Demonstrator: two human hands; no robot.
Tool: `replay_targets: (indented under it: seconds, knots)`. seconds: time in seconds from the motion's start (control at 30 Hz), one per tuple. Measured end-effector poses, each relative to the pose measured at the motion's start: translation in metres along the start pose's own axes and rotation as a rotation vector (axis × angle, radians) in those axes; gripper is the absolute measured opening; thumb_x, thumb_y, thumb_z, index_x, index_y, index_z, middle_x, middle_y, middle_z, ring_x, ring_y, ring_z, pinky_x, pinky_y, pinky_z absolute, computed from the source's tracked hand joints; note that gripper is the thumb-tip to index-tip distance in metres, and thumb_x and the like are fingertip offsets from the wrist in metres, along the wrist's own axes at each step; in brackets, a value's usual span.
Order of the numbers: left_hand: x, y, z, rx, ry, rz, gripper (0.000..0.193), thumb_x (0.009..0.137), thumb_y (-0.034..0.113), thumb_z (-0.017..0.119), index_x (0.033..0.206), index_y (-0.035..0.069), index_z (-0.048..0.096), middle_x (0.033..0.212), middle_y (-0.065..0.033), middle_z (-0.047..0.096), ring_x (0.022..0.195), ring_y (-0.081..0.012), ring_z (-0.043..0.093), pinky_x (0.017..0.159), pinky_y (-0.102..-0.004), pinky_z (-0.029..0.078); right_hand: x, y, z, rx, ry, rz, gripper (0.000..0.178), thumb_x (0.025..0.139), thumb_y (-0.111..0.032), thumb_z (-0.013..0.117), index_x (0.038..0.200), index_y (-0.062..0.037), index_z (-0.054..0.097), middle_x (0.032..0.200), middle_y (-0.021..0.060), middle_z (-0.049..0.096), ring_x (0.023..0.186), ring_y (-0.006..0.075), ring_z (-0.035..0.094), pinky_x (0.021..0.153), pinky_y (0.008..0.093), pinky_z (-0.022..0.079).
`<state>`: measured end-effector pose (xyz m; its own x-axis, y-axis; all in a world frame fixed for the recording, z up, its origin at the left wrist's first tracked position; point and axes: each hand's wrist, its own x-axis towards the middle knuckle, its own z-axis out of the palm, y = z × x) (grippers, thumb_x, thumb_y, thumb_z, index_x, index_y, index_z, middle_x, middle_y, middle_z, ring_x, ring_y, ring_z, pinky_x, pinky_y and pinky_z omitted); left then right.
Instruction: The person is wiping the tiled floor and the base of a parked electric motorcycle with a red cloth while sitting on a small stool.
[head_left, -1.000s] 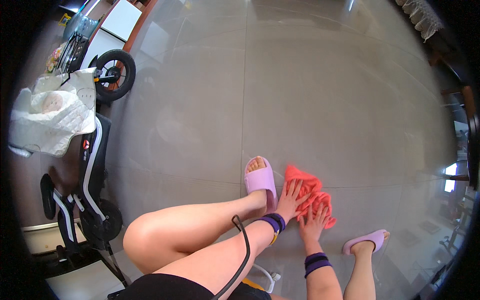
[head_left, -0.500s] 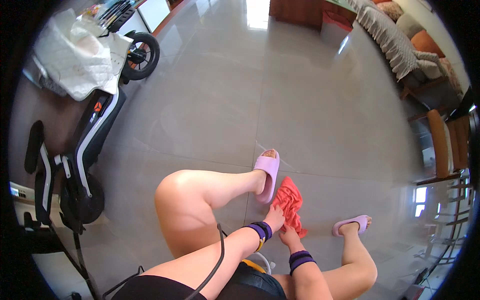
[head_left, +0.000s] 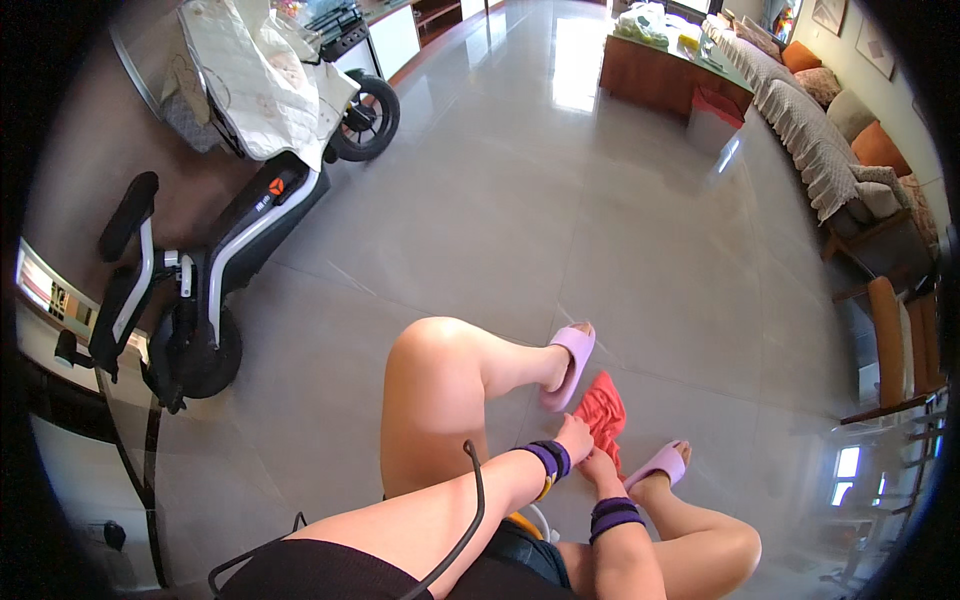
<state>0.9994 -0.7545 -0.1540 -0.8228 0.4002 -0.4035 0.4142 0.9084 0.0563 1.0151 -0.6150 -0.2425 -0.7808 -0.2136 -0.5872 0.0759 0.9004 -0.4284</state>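
A crumpled coral-red cloth (head_left: 604, 408) hangs from my two hands, low over the tiled floor and between my feet. My left hand (head_left: 574, 440) is closed on its near left edge. Close beside it, my right hand (head_left: 600, 468) grips the near end of the cloth, its fingers partly hidden. Each wrist wears a dark purple strap, the left one (head_left: 545, 460) and the right one (head_left: 614, 517). My feet, in lilac slippers, stand on either side: the left slipper (head_left: 570, 372) and the right slipper (head_left: 657, 468).
At the left stands an electric scooter (head_left: 265, 220) with a whitish cover (head_left: 255, 75). A wooden-sided table (head_left: 650, 75) and a bin (head_left: 713, 125) are far off. A sofa (head_left: 800, 125) and chair (head_left: 885, 340) line the right. A dark cable (head_left: 474, 510) crosses near my left arm.
My view has tilted up and turned left, showing more of the room. My right foot has come in closer to the cloth, and my hands are nearer each other, still on the cloth.
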Motion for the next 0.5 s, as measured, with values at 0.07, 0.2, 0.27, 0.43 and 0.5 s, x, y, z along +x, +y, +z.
replay_targets:
  seconds: [0.07, 0.2, 0.27, 0.43, 0.5]
  knots:
    - [0.008, 0.013, -0.012, -0.016, -0.017, 0.058, 0.026, 0.092, 0.025, 0.055, 0.106, 0.014, 0.074, 0.113, -0.0081, 0.069, 0.109, -0.0282, 0.062, 0.089, -0.0499, 0.046, -0.006, 0.033, -0.016, 0.092, 0.08, 0.094, 0.035, 0.087, -0.03, 0.06, 0.112, -0.0072, 0.071, 0.11, 0.0203, 0.071, 0.107, 0.0375, 0.066, 0.09, 0.0449, 0.052]
    - [0.013, -0.022, 0.004, -0.018, -0.022, -0.045, 0.024, 0.092, 0.022, 0.053, 0.104, 0.012, 0.071, 0.112, -0.0092, 0.069, 0.106, -0.0278, 0.062, 0.083, -0.0468, 0.047, 0.006, -0.005, -0.025, 0.149, 0.19, 0.077, 0.046, 0.084, -0.029, 0.064, 0.123, -0.0059, 0.065, 0.11, 0.0203, 0.07, 0.107, 0.0378, 0.065, 0.096, 0.0452, 0.05]
    - [0.033, -0.012, 0.005, -0.045, -0.005, -0.043, 0.027, 0.092, 0.022, 0.053, 0.11, 0.01, 0.069, 0.114, -0.0103, 0.067, 0.107, -0.0285, 0.061, 0.085, -0.0471, 0.047, 0.006, 0.021, -0.022, 0.152, 0.266, 0.068, 0.047, 0.082, -0.028, 0.067, 0.125, -0.0063, 0.064, 0.118, 0.0222, 0.066, 0.112, 0.0383, 0.063, 0.099, 0.0451, 0.049]
    - [0.066, -0.019, 0.045, -0.226, 0.077, -0.095, 0.042, 0.094, 0.022, 0.05, 0.132, 0.004, 0.055, 0.13, -0.0177, 0.059, 0.12, -0.0336, 0.055, 0.098, -0.0505, 0.044, 0.008, 0.041, 0.004, 0.124, 0.385, -0.028, 0.055, 0.081, -0.024, 0.069, 0.133, -0.0089, 0.058, 0.137, 0.0251, 0.053, 0.127, 0.0415, 0.051, 0.108, 0.0475, 0.042]
    - [0.074, -0.033, 0.069, -0.218, 0.2, -0.094, 0.055, 0.095, 0.026, 0.051, 0.144, 0.003, 0.043, 0.147, -0.0222, 0.044, 0.136, -0.0371, 0.042, 0.112, -0.0505, 0.035, 0.008, 0.034, 0.02, -0.011, 0.477, -0.034, 0.065, 0.082, -0.023, 0.069, 0.143, -0.0119, 0.05, 0.148, 0.0219, 0.043, 0.137, 0.0419, 0.039, 0.114, 0.05, 0.034]
